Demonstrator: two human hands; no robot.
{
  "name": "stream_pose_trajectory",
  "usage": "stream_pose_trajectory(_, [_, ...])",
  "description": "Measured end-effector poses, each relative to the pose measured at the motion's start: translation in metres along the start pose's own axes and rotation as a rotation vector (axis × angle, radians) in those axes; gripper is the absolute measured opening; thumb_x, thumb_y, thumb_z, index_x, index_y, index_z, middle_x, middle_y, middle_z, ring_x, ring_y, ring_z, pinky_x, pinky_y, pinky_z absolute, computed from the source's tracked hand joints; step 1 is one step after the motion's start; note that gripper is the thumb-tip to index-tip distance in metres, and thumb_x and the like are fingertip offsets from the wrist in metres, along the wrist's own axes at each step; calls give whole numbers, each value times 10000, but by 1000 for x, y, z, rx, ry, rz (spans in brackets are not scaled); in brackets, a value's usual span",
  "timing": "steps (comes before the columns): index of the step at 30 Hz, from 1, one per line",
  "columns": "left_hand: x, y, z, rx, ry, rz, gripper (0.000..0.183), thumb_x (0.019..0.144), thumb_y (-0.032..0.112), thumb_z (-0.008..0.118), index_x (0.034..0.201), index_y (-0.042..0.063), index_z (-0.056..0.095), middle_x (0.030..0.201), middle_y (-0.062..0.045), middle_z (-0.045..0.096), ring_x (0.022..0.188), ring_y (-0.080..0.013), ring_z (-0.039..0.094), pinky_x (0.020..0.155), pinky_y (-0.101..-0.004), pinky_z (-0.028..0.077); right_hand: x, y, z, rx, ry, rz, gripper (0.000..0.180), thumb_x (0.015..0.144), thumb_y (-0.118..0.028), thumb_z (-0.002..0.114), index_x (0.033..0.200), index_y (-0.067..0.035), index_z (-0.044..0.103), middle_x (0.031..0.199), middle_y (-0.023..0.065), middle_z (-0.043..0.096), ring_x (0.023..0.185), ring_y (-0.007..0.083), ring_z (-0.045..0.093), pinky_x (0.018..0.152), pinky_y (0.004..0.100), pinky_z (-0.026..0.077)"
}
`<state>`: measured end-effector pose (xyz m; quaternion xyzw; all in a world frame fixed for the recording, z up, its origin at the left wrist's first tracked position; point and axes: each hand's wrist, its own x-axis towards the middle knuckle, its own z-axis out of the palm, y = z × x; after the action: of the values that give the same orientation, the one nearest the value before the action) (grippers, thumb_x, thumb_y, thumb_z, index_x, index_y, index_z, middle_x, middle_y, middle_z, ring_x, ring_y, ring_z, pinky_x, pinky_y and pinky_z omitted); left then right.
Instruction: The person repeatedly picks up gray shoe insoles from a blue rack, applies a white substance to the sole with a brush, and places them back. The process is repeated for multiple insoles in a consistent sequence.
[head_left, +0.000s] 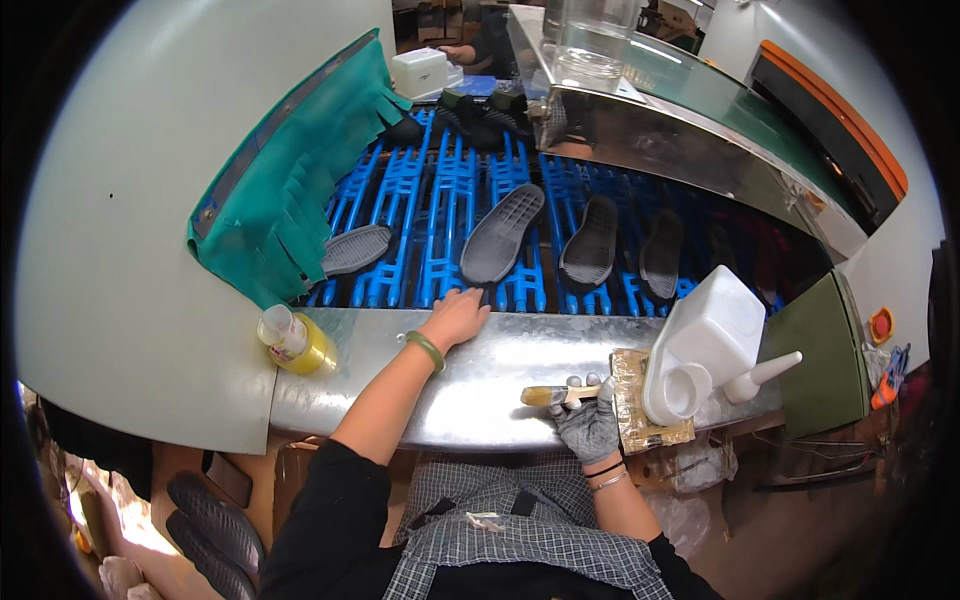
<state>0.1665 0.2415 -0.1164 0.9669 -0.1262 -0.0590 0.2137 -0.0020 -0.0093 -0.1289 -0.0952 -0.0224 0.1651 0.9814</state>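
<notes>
My bare left hand (459, 316), with a green bangle at the wrist, reaches to the near edge of the blue slatted conveyor (442, 202). Its fingertips are at the lower end of a grey shoe sole (501, 236); whether they grip it is hidden. In my right hand (589, 427), which wears a stained grey glove, I hold a flat brush (547, 395) with its bristles pointing left over the metal ledge (375, 390). To the right stands a white plastic container (712, 330) with a round open mouth, on a piece of brown cardboard (628, 375).
More soles lie on the conveyor, one (356, 249) partly under the green fringed curtain (285, 180). A bottle of yellow liquid (300, 341) stands at the ledge's left. A white nozzle (761, 377) lies right of the container. Across the conveyor, another person's hand (459, 54) shows.
</notes>
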Motion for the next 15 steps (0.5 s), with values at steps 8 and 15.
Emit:
stream_pose_trajectory(8, [21, -60, -57, -200, 246, -178, 312, 908, 336, 634, 1071, 78, 700, 1171, -152, 668, 1067, -403, 616, 887, -469, 515, -2, 0, 0, -24, -21, 23, 265, 961, -371, 589, 1101, -182, 710, 1040, 51, 671, 927, 241, 624, 975, 464, 536])
stream_pose_trajectory(15, [26, -182, -71, 543, 416, -411, 245, 852, 275, 699, 1023, 100, 696, 1054, -156, 689, 1070, -346, 649, 868, -586, 490, 2, 0, 1, -48, -62, 42, 298, 968, -387, 579, 1119, -167, 710, 965, 79, 635, 988, 255, 626, 1005, 451, 530])
